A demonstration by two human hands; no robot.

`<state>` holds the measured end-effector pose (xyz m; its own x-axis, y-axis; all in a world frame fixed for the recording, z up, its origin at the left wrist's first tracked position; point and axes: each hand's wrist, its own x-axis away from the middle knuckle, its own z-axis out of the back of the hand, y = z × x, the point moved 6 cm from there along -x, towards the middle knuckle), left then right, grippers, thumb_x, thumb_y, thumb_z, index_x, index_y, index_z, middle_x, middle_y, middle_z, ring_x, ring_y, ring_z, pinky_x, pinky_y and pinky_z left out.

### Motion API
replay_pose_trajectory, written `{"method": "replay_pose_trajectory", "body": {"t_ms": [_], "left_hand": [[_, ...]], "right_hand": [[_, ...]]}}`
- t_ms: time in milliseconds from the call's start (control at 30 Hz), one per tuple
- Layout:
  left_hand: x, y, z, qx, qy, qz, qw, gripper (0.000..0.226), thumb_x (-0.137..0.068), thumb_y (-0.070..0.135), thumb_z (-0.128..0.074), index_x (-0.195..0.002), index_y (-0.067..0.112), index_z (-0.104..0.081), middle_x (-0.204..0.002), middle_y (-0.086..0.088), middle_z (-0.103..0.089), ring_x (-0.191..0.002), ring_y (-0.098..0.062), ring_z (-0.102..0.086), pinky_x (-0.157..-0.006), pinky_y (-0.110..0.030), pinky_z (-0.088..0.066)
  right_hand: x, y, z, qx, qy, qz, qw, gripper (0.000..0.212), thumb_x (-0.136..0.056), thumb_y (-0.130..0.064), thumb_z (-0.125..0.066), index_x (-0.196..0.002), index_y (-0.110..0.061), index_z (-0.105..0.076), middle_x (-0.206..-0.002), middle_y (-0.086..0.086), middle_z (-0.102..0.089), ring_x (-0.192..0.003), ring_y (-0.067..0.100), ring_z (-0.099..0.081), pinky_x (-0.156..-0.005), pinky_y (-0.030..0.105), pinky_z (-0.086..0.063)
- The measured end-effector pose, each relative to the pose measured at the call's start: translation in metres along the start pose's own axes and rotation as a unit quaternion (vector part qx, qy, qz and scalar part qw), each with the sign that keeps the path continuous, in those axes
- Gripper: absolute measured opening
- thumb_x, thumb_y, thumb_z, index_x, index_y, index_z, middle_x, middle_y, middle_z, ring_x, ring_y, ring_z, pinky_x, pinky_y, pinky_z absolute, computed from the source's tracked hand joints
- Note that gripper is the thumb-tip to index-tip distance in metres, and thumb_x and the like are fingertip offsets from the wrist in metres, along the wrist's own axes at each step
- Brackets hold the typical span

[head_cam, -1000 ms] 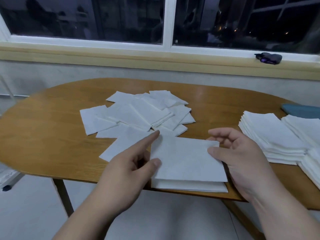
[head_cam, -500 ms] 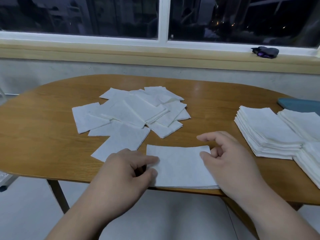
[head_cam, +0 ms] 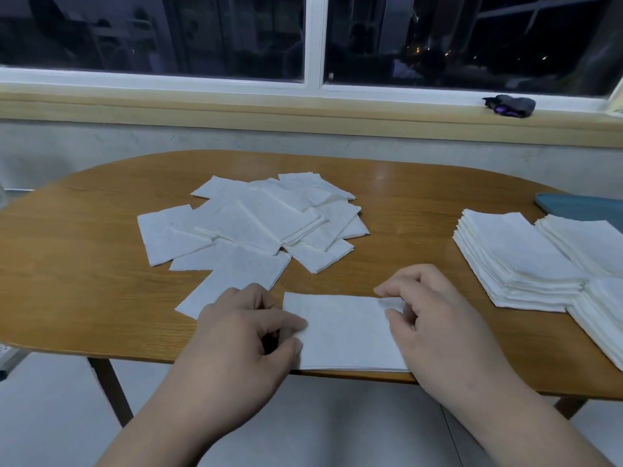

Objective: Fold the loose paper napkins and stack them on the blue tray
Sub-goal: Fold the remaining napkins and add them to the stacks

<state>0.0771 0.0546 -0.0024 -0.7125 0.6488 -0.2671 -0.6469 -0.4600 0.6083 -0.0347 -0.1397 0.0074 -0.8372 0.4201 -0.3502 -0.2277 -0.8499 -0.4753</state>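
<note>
Newly lifted right corner of folded napkin (head_cam: 344, 335), pinched in right hand (head_cam: 438, 332); left edge pinched in left hand (head_cam: 236, 338).

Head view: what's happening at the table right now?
A person is working on one folded napkin at the near edge of the table. The left hand pinches its left edge, and the right hand pinches its far right corner, slightly lifted. A loose pile of napkins lies mid-table. Folded stacks sit to the right, in front of the blue tray; whether they rest on it is unclear.
</note>
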Motion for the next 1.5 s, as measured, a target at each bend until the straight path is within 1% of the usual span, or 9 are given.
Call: {"method": "replay_pose_trajectory", "body": {"t_ms": [133,233,300,367,533,767,967,1133,1500], "left_hand": [[0.0,0.005,0.001,-0.001,-0.001,-0.037,0.999,0.021,-0.078,0.054,-0.056,-0.092,0.05,-0.072,-0.109,0.033,-0.048,-0.114,0.002,-0.04,-0.087,-0.019,-0.038],[0.0,0.006,-0.003,-0.021,-0.021,-0.063,0.998,0.034,-0.077,0.064,-0.045,-0.093,0.051,-0.072,-0.113,0.038,-0.052,-0.114,0.001,-0.041,-0.091,-0.026,-0.039],[-0.001,0.006,-0.005,-0.034,-0.026,-0.069,0.997,0.036,-0.078,0.065,-0.042,-0.093,0.051,-0.072,-0.113,0.04,-0.053,-0.112,0.001,-0.042,-0.092,-0.03,-0.039],[-0.001,0.004,-0.006,-0.043,-0.027,-0.068,0.996,0.036,-0.079,0.065,-0.042,-0.095,0.051,-0.071,-0.112,0.041,-0.053,-0.111,0.002,-0.042,-0.093,-0.031,-0.038],[0.001,0.005,-0.006,-0.055,-0.023,-0.068,0.996,0.038,-0.079,0.064,-0.041,-0.098,0.05,-0.07,-0.11,0.04,-0.055,-0.108,0.003,-0.044,-0.092,-0.031,-0.038],[0.003,0.006,-0.006,-0.086,-0.014,-0.076,0.993,0.035,-0.079,0.062,-0.043,-0.096,0.049,-0.07,-0.104,0.04,-0.057,-0.1,0.003,-0.047,-0.088,-0.023,-0.034],[0.003,0.006,-0.005,-0.094,0.006,-0.087,0.992,0.027,-0.082,0.058,-0.047,-0.093,0.048,-0.07,-0.102,0.038,-0.058,-0.095,-0.001,-0.05,-0.083,-0.023,-0.036],[0.004,0.008,-0.005,-0.105,0.021,-0.1,0.989,0.024,-0.082,0.054,-0.05,-0.09,0.047,-0.07,-0.099,0.034,-0.058,-0.091,-0.004,-0.051,-0.077,-0.025,-0.04],[0.003,0.004,-0.006,-0.094,0.014,-0.084,0.992,0.027,-0.081,0.058,-0.047,-0.093,0.048,-0.07,-0.102,0.038,-0.056,-0.098,0.0,-0.048,-0.084,-0.023,-0.034]], "right_hand": [[0.005,0.0,0.007,0.037,0.033,0.039,0.998,0.019,-0.089,-0.017,-0.065,-0.102,-0.028,-0.072,-0.104,-0.027,-0.047,-0.102,-0.002,-0.043,-0.078,0.008,-0.036],[0.008,0.0,0.004,0.025,0.008,0.078,0.997,0.015,-0.087,-0.032,-0.059,-0.092,-0.032,-0.073,-0.098,-0.027,-0.056,-0.106,0.001,-0.048,-0.087,0.012,-0.037],[0.01,0.001,0.0,0.028,-0.015,0.094,0.995,0.022,-0.086,-0.042,-0.052,-0.088,-0.035,-0.073,-0.094,-0.028,-0.059,-0.102,0.004,-0.051,-0.086,0.024,-0.044],[0.01,0.003,-0.002,0.032,-0.022,0.089,0.995,0.027,-0.086,-0.046,-0.049,-0.088,-0.035,-0.073,-0.094,-0.028,-0.059,-0.101,0.004,-0.051,-0.084,0.029,-0.046],[0.011,0.007,-0.002,0.029,-0.039,0.077,0.996,0.032,-0.083,-0.052,-0.045,-0.094,-0.038,-0.071,-0.1,-0.031,-0.057,-0.104,0.001,-0.048,-0.087,0.022,-0.041],[0.012,0.006,-0.004,0.033,-0.042,0.092,0.994,0.028,-0.084,-0.049,-0.048,-0.095,-0.038,-0.071,-0.101,-0.031,-0.057,-0.104,0.005,-0.05,-0.086,0.019,-0.04],[0.011,0.01,-0.005,0.033,-0.047,0.076,0.995,0.033,-0.082,-0.055,-0.045,-0.098,-0.04,-0.07,-0.103,-0.031,-0.052,-0.109,-0.001,-0.045,-0.085,0.013,-0.035],[0.011,0.008,-0.006,0.042,-0.04,0.078,0.995,0.032,-0.081,-0.054,-0.046,-0.096,-0.039,-0.07,-0.1,-0.029,-0.053,-0.106,0.0,-0.046,-0.082,0.012,-0.036],[0.011,0.008,-0.007,0.046,-0.045,0.07,0.995,0.022,-0.082,-0.048,-0.05,-0.095,-0.041,-0.067,-0.101,-0.029,-0.052,-0.102,-0.002,-0.044,-0.078,0.011,-0.033]]}}
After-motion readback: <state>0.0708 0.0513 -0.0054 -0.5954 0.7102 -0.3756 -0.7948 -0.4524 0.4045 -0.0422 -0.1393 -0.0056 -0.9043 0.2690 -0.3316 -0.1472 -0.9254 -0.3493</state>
